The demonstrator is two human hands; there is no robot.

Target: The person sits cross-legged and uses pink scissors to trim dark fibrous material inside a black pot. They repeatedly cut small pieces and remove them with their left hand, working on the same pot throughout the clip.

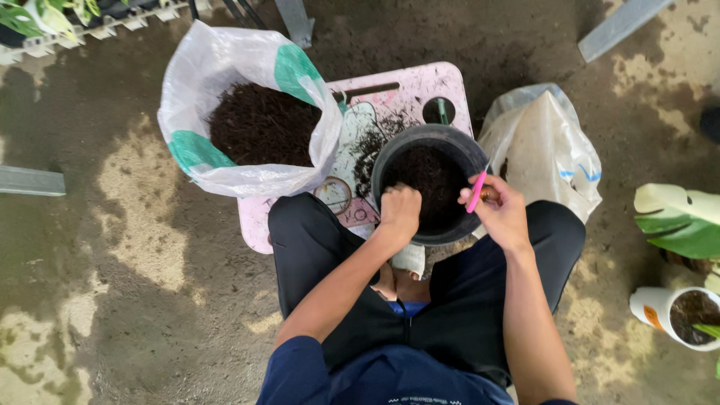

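Soil fills the black pot (450, 146) almost to its rim; the pot sits on the near edge of a small pink table (420, 82), right in front of the seated person's knees. The left hand (400, 212) is curled into a closed fist at the pot's near rim, knuckles down in the soil; whether it grips anything I cannot tell. The right hand (501, 212) hovers over the pot's right rim, its grip closed on a pair of pink-handled scissors (478, 189), blades pointing up and away.

As I judge it, the pot overhangs the table edge a little, so a hard push from the fist could tip it into the lap. The scissor points are close to the left wrist, and a slip could nick it. Loose soil already lies scattered on the table top.

Counting outward: one black pot, one pair of scissors, one pink table. One open sack of dark soil (259, 124) leans at the table's left, one closed pale plastic bag (544, 150) at its right. One white pot (679, 316) stands well apart at the far right, under a large variegated leaf (679, 221)
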